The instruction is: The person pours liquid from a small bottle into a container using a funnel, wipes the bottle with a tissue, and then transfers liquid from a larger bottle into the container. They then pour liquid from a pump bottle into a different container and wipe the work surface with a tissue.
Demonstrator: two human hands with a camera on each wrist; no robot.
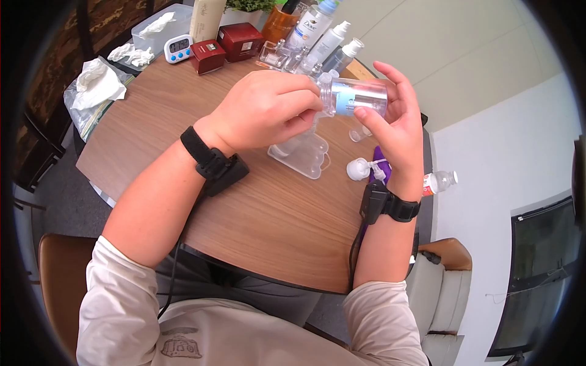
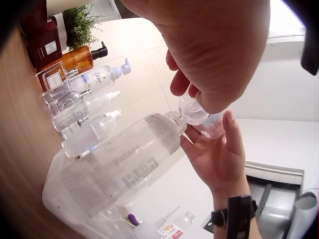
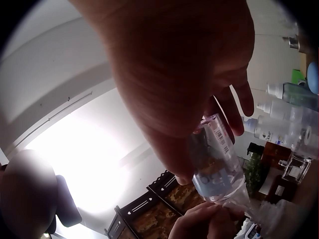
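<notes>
My right hand (image 1: 400, 113) holds a clear bottle (image 1: 369, 97) with a pale blue label between thumb and fingers. The bottle lies nearly level, its mouth towards the left hand. The left hand (image 1: 268, 107) has curled fingers and pinches a clear, funnel-shaped piece (image 2: 193, 110) at that mouth. In the left wrist view, a larger clear bottle (image 2: 124, 164) with worn printing has its open neck right by this piece. Under the hands lies a clear tray (image 1: 305, 161) with a scalloped edge. The left fingertips are partly hidden in the head view.
A white pump top (image 1: 358, 169) lies beside a purple item (image 1: 383, 160) near the right forearm. Pump bottles (image 1: 310, 27), perfume bottles (image 1: 274, 56), dark red boxes (image 1: 241, 41) and a timer (image 1: 179, 49) line the back. Crumpled tissues (image 1: 101, 85) are at the left.
</notes>
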